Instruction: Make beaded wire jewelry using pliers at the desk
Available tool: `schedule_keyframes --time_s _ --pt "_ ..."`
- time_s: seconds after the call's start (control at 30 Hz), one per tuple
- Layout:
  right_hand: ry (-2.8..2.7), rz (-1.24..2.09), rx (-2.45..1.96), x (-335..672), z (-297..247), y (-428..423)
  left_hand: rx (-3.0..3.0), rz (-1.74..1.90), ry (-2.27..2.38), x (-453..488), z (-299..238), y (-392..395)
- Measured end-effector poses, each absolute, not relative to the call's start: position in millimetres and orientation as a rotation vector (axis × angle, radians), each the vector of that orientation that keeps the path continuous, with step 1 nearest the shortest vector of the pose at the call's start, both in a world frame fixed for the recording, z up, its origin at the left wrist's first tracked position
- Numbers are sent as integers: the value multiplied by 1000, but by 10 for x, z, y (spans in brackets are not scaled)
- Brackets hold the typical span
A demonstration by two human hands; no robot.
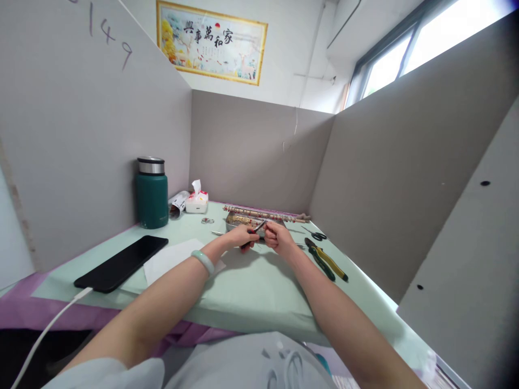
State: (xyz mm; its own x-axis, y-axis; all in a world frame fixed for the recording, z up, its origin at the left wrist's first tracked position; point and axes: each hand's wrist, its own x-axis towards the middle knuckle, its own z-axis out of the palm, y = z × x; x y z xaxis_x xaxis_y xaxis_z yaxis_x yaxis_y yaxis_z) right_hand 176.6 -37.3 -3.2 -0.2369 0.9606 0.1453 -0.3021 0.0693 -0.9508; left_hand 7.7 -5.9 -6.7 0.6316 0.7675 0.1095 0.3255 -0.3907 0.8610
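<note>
My left hand (240, 236) is closed round a small pair of pliers (255, 229) with dark and red handles; a pale green bangle sits on that wrist. My right hand (279, 238) is pinched shut close to the pliers' tip, on something too small to make out. Both hands hover over the mint-green table cover (251, 286), just in front of a shallow metal tray (235, 218) of small beads. A long strand of beads (263, 214) lies behind the tray.
Green-and-yellow-handled pliers (326, 260) and small scissors (315, 234) lie to the right. A black phone (121, 262) on a white cable, white paper (170, 258), a green flask (151, 192) and a tissue pack (197, 201) stand left. Grey partition walls enclose the desk.
</note>
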Motion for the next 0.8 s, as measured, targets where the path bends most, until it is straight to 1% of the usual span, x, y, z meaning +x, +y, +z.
schedule_keyframes --time_s 0.23,0.47,0.8 --pt "-1099 1565 -714 1809 -7 -380 1975 644 844 64 -23 -123" --pt "-1086 1648 -754 1837 6 -381 2138 660 925 44 -31 -89" --pt "-1149 1549 -765 1832 -17 -383 2267 773 1141 64 -40 -51"
